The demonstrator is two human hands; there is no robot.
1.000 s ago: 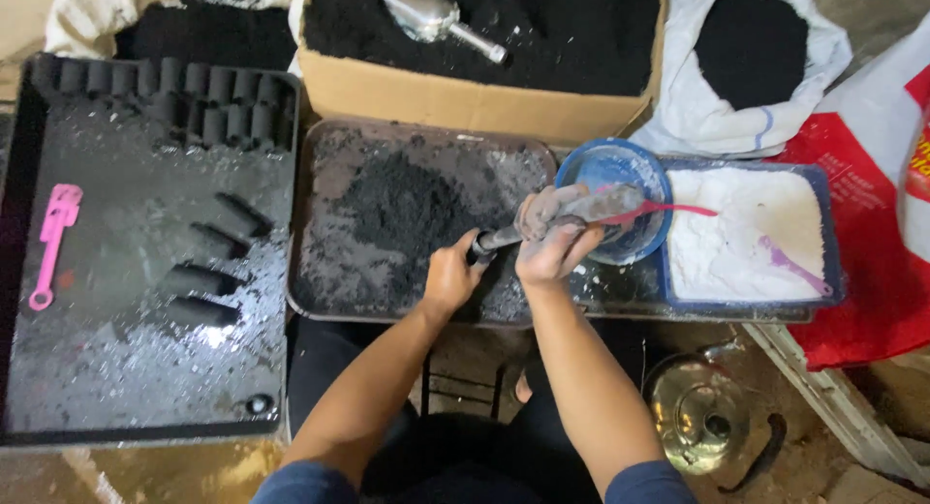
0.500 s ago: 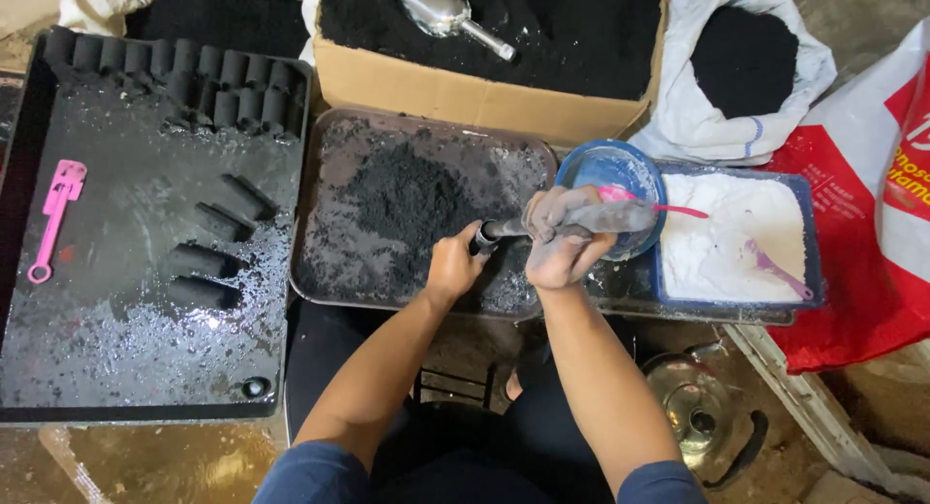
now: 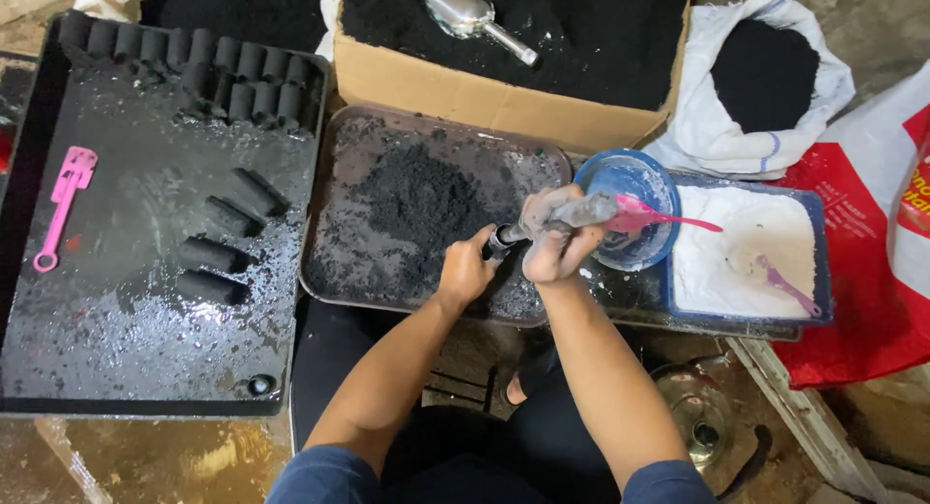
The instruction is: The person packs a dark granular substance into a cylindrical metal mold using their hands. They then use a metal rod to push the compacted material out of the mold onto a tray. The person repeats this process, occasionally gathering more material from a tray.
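My right hand (image 3: 554, 241), smeared with grey paste, grips a metal tube mould (image 3: 581, 213) held sideways over the near right corner of the brown metal tray (image 3: 339, 272). My left hand (image 3: 467, 272) is closed on the tube's dark left end (image 3: 501, 241). A mound of black charcoal powder (image 3: 417, 199) lies in the tray just left of my hands. Right behind the tube stands a blue bowl (image 3: 630, 180) with a pink spoon (image 3: 668, 218) resting in it.
A black tray (image 3: 126, 330) at left holds several black charcoal cylinders (image 3: 228, 218) and a pink tool (image 3: 60, 209). A cardboard box (image 3: 484, 102) of black powder with a metal scoop (image 3: 470, 18) stands behind. White powder tub (image 3: 751, 247), white sack (image 3: 765, 78) and red bag (image 3: 872, 310) sit at right.
Both hands with the tube have stayed over the brown tray's near right corner; my left hand has closed more tightly on the tube's end. The view shifted slightly.
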